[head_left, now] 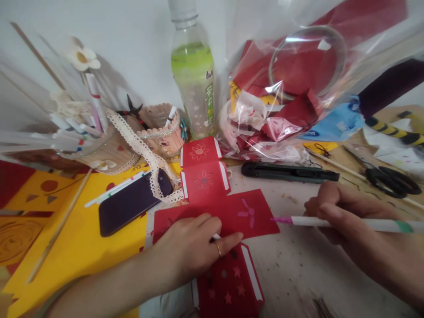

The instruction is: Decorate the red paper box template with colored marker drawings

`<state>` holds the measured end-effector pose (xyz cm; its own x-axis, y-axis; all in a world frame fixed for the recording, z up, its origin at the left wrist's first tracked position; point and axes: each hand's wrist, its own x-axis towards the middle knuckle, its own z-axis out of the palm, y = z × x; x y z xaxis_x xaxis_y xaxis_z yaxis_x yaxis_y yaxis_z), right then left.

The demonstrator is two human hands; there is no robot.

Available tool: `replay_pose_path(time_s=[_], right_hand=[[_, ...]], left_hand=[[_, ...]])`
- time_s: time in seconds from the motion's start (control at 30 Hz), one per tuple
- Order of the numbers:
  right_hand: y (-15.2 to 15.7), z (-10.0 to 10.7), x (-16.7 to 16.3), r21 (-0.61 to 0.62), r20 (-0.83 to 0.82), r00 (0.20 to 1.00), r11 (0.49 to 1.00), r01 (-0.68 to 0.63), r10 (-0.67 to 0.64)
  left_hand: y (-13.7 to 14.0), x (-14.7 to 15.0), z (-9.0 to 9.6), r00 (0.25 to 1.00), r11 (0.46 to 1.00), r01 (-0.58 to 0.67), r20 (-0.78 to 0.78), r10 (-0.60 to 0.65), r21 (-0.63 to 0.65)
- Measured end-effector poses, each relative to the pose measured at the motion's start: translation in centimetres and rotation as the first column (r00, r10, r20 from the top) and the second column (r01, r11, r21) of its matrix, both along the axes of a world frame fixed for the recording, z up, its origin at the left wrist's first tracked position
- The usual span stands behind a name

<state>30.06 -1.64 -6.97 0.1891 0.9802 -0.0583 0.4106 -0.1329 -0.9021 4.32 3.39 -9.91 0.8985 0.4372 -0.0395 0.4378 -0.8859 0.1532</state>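
A red cross-shaped card cut-out (228, 201) lies flat, with white tape strips on some edges, drawn flowers on its upper panels and small stars on its lower one. My left hand (194, 240) presses on its middle, index finger stretched out and the other fingers curled. Between those fingers shows the end of a small white piece (216, 237), which looks like a pen cap. Pink strokes mark the right panel. My right hand (344, 221) is closed round a white felt-tip pen (313, 221), whose pink tip is close to that panel's right edge; contact is unclear.
Behind the card are a green drink bottle (194, 84), a clear bag of red scraps (281, 115) and a black utility knife (289, 172). Scissors (386, 176) lie right. A dark phone (132, 205), lace trim (132, 139) and a wooden pen holder (112, 152) are left.
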Motion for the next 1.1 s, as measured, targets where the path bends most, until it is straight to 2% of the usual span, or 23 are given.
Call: replay_pose_path(time_s=[0.07, 0.17, 0.23, 0.3, 0.4, 0.6, 0.83, 1.1], right_hand=[[0.8, 0.8, 0.0, 0.022, -0.008, 0.999, 0.999, -0.039, 0.039], [2.0, 1.3, -0.5, -0.028, -0.029, 0.978, 0.978, -0.207, 0.206], [2.5, 1.0, -0.8, -0.078, -0.052, 0.942, 0.939, -0.334, 0.330], [2.6, 0.2, -0.9, -0.060, -0.048, 0.920, 0.919, -0.391, 0.388], [2.3, -1.0, -0.7, 0.023, -0.024, 0.931, 0.932, -0.363, 0.363], [2.2, -1.6, -0.4, 0.068, 0.021, 0.936, 0.934, -0.351, 0.351], [2.3, -1.8, -0.4, 0.068, 0.057, 0.928, 0.926, -0.371, 0.367], [2.1, -1.9, -0.3, 0.072, 0.050, 0.930, 0.927, -0.367, 0.364]], left_hand=[[0.6, -0.4, 0.3, 0.998, 0.997, 0.054, 0.020, -0.055, 0.047], [1.5, -0.9, 1.2, 0.987, 0.985, 0.150, 0.038, -0.153, 0.081], [1.9, -1.0, 1.7, 0.982, 0.981, 0.184, 0.039, -0.187, 0.064], [2.1, -1.0, 2.1, 0.979, 0.979, 0.196, 0.042, -0.198, 0.051], [2.0, -0.9, 2.1, 0.980, 0.980, 0.190, 0.045, -0.193, 0.064], [1.9, -0.9, 1.6, 0.980, 0.980, 0.182, 0.067, -0.188, 0.081], [1.9, -1.0, 1.2, 0.973, 0.978, 0.180, 0.129, -0.193, 0.103], [1.9, -1.1, 1.2, 0.974, 0.980, 0.174, 0.131, -0.186, 0.092]])
